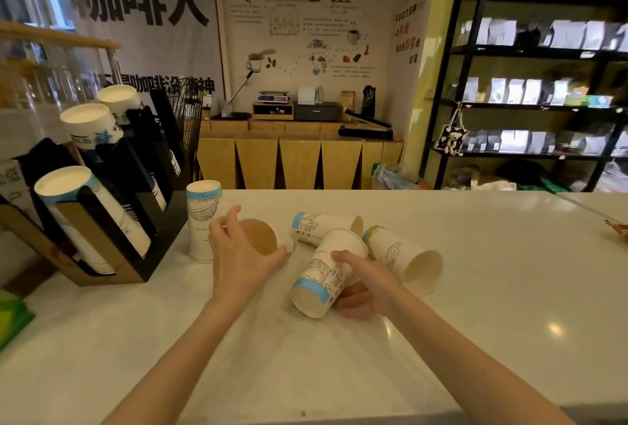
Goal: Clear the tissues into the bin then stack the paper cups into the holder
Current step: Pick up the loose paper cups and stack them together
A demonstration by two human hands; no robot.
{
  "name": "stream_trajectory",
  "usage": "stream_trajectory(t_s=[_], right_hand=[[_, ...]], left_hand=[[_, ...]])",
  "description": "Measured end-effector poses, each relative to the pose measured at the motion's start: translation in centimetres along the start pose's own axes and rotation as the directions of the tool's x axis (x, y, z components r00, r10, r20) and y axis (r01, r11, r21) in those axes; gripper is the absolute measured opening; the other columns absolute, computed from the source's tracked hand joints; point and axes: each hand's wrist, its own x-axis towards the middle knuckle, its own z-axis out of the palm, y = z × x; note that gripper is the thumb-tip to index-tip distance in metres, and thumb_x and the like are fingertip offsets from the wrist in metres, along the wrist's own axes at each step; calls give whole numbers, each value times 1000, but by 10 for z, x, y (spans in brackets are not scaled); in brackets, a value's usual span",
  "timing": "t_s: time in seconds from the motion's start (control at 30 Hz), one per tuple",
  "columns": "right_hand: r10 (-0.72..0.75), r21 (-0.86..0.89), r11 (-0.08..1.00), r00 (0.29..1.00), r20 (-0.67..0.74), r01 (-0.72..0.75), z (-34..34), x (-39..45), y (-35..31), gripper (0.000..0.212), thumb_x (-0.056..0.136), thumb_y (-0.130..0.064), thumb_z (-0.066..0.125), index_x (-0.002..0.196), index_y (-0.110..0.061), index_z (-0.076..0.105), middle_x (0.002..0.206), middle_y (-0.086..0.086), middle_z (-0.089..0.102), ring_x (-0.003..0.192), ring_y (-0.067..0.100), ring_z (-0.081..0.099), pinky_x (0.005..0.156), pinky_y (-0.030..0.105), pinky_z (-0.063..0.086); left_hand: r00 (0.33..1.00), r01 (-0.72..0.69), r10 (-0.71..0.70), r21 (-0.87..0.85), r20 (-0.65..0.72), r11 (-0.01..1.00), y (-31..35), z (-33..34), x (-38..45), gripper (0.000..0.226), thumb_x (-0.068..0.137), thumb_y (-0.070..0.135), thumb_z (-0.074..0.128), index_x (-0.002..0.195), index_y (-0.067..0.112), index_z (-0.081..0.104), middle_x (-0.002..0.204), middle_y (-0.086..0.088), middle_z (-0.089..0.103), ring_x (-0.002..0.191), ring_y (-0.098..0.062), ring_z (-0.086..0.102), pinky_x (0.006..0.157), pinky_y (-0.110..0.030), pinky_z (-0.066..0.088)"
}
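Note:
Several white paper cups with blue line drawings are on the white counter [475, 288]. My right hand [363, 283] grips one cup [323, 275], tilted with its base toward me. My left hand [238, 251] wraps around a cup [260, 236] lying with its brown inside facing me. One cup [203, 220] stands upside down at the left. Another [323, 227] lies on its side behind, and a green-rimmed one [404, 256] lies at the right. The black cup holder [136, 217] at the left carries slanted cup stacks [88, 214]. No tissues or bin show.
A green packet [12, 316] lies at the counter's left edge. Behind the counter stand a wooden cabinet [299, 159] with a scale and boxes, and a black shelf [530, 84] of bagged goods at the right. Something small sits at the counter's far right edge [616, 229].

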Motion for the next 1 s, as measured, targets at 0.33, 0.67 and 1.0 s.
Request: stream_trajectory(t_s=[0.33,0.67,1.0], right_hand=[[7,101,994,956,292,-38,-26,-29,-27,76,48,-43,76,108,1,58,97,16,61,78,31,69,66,41,59],[-643,159,764,755,125,625,-1,-29,-117,56,75,-22,70,125,-12,48,114,3,65,104,20,62,84,37,54],[-678,-18,717,704,210,696,60,19,-88,74,66,-24,80,129,-18,41,123,-3,56,113,14,53,83,24,47]], left_hand=[[980,-166,155,82,127,983,23,-16,33,87,59,37,79,132,25,32,145,-2,25,125,-25,37,96,-46,44],[985,-156,165,-158,43,975,8,-7,26,106,52,31,86,138,22,25,141,-5,34,125,-18,37,99,-32,35],[990,24,35,-401,138,916,3,-4,28,126,50,23,87,141,36,0,143,0,34,128,-21,42,102,-42,43]])
